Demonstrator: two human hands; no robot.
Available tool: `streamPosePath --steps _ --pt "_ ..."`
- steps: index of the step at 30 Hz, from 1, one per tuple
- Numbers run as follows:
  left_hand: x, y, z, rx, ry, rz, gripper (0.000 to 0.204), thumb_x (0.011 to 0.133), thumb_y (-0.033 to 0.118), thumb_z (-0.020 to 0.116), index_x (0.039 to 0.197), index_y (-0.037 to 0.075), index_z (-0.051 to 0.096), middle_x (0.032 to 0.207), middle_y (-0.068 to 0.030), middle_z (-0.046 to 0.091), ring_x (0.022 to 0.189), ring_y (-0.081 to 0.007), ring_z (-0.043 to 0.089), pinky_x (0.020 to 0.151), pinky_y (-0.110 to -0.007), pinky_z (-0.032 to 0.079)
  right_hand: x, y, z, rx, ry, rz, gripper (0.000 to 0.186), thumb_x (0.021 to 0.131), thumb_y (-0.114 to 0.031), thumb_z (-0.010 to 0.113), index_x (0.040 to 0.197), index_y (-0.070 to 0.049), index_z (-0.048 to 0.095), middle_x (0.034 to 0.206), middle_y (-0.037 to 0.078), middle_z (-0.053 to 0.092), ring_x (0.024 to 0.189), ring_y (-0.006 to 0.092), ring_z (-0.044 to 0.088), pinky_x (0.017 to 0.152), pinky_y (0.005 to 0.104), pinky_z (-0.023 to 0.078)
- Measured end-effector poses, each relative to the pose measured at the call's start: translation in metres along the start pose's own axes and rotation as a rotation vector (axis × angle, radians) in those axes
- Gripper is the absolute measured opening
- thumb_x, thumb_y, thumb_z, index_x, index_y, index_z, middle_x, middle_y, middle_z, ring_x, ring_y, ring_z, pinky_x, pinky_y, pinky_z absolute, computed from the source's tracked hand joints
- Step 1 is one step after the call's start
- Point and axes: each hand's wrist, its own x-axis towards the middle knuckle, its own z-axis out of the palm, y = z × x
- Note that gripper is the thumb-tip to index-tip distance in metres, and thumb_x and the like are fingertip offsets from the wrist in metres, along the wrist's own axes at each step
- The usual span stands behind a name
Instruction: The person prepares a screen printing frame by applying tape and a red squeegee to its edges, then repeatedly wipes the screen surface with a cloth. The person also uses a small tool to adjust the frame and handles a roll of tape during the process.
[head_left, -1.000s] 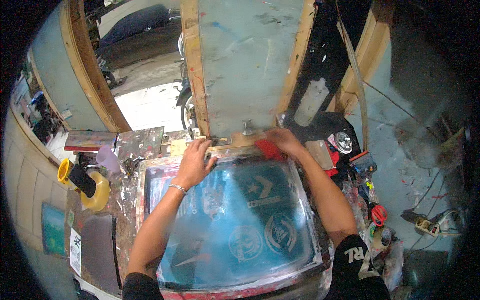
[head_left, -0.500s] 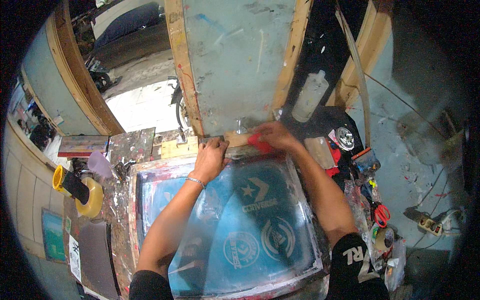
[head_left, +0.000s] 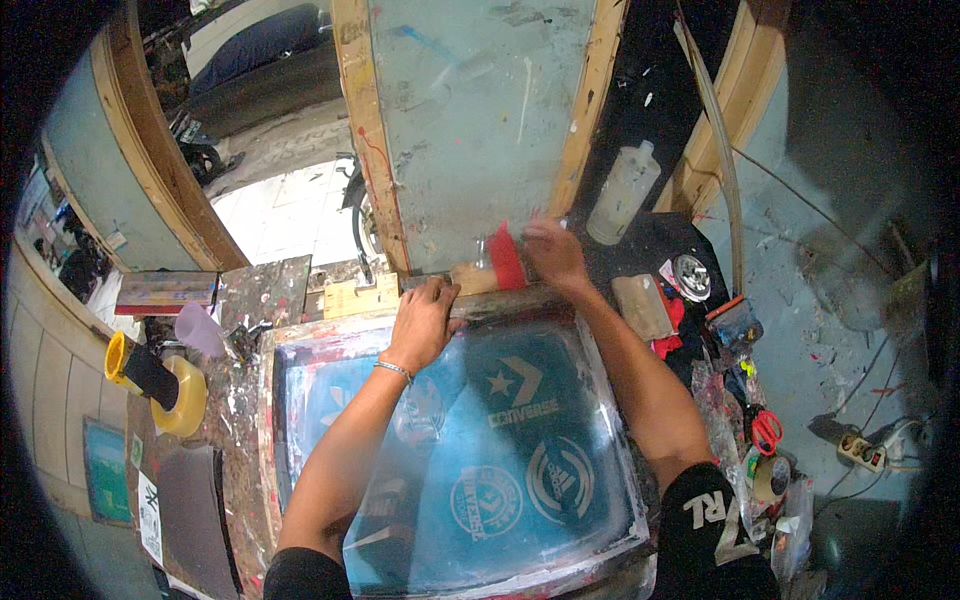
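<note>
At the left edge of the frame, a yellow roll of tape with a black core [head_left: 165, 385] lies on the paint-spattered work surface [head_left: 240, 320], with a pale lilac plastic cup [head_left: 200, 330] just above and to its right. In the lower middle sits the blue-green printing screen in its pale wooden frame [head_left: 470, 440], its mesh showing light logo shapes. The left hand [head_left: 425, 320] rests palm down on the screen's far edge, fingers curled over the frame; its grip presses on the frame rather than closing round anything. Just right of it, at upper centre, the wooden-handled squeegee with a red blade [head_left: 490, 270] lies along that far edge, and the right hand [head_left: 550, 255] has its grip clamped on the red end. Further right stand a white plastic bottle [head_left: 622, 195], a round metal tin [head_left: 690, 277], and red-handled scissors [head_left: 765, 432] at the lower right.
</note>
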Motion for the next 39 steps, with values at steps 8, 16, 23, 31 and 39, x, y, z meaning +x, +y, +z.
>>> streamPosePath --steps 8,16,23,31,39 --pt "0.016 0.001 0.048 -0.114 -0.064 0.016 0.063 0.08 0.021 0.073 0.133 -0.003 0.048 0.133 -0.0228 0.051 0.123 -0.0402 0.047 0.106 -0.045 0.036 -0.05 -0.053 -0.008 -0.731 -0.201 -0.259 0.026 0.084 -0.02 0.061 0.105 -0.005 0.064 0.1 0.017 0.067 0.094 0.0331 0.065 0.085 0.0454 0.05" --pt "0.024 -0.129 0.034 0.146 -0.278 0.126 0.061 0.083 0.035 0.069 0.129 0.0 0.05 0.124 -0.0209 0.056 0.108 -0.0387 0.054 0.097 -0.043 0.041 -0.258 -0.157 -0.022 -0.487 0.008 -0.121 0.026 0.084 -0.02 0.061 0.105 -0.005 0.063 0.098 0.017 0.066 0.093 0.0334 0.065 0.083 0.0456 0.05" --pt "0.052 -0.078 0.045 0.271 -0.341 0.229 0.064 0.081 0.048 0.071 0.12 0.0 0.053 0.104 -0.0202 0.064 0.089 -0.0393 0.061 0.081 -0.041 0.052 -0.393 -0.233 -0.027 -0.517 0.201 0.138 0.025 0.085 -0.02 0.061 0.104 -0.005 0.063 0.097 0.017 0.066 0.091 0.0337 0.064 0.082 0.0458 0.05" --pt "0.041 -0.093 -0.003 0.327 -0.24 0.329 0.063 0.083 0.047 0.07 0.121 0.0 0.053 0.107 -0.0203 0.062 0.093 -0.0383 0.06 0.083 -0.041 0.051 -0.524 -0.312 0.037 -0.26 0.327 0.288 0.025 0.085 -0.02 0.061 0.104 -0.005 0.062 0.095 0.017 0.065 0.089 0.034 0.064 0.08 0.0461 0.05" --pt "0.042 -0.072 -0.053 0.366 -0.18 0.399 0.062 0.084 0.046 0.069 0.122 -0.001 0.053 0.11 -0.0204 0.06 0.097 -0.0373 0.058 0.085 -0.041 0.051 -0.616 -0.363 0.071 -0.04 0.403 0.386 0.024 0.085 -0.02 0.06 0.103 -0.004 0.061 0.093 0.017 0.065 0.087 0.0342 0.064 0.079 0.0463 0.05"
